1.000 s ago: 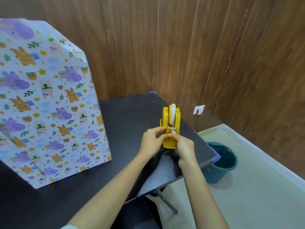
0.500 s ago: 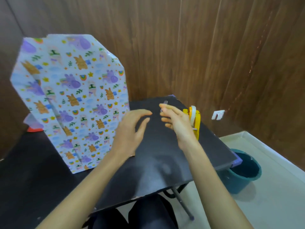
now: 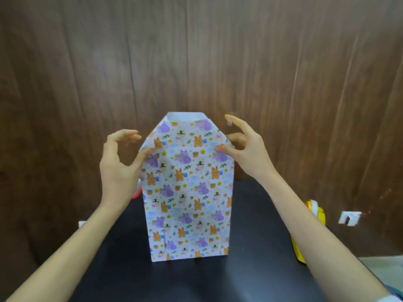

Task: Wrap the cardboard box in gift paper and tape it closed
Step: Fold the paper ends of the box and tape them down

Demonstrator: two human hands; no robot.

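head view – gift-wrapped box point(image 3: 187, 192) stands upright on the table point(image 3: 261, 271); left hand point(image 3: 118, 168) and right hand point(image 3: 246, 153), fingers loosely spread, thumbs steadying its folded top corners – tape scrap point(image 3: 229, 122) on right forefinger, probably for the flap.

1. The upright wrapped box point(image 3: 187, 192) blocks the middle of the black table point(image 3: 257, 214); bare tabletop lies in front and on both sides.
2. The wood-panelled wall point(image 3: 196, 51) closes off the table's far side.
3. A yellow tape dispenser point(image 3: 318, 214) stands at the right edge, well apart from the box.
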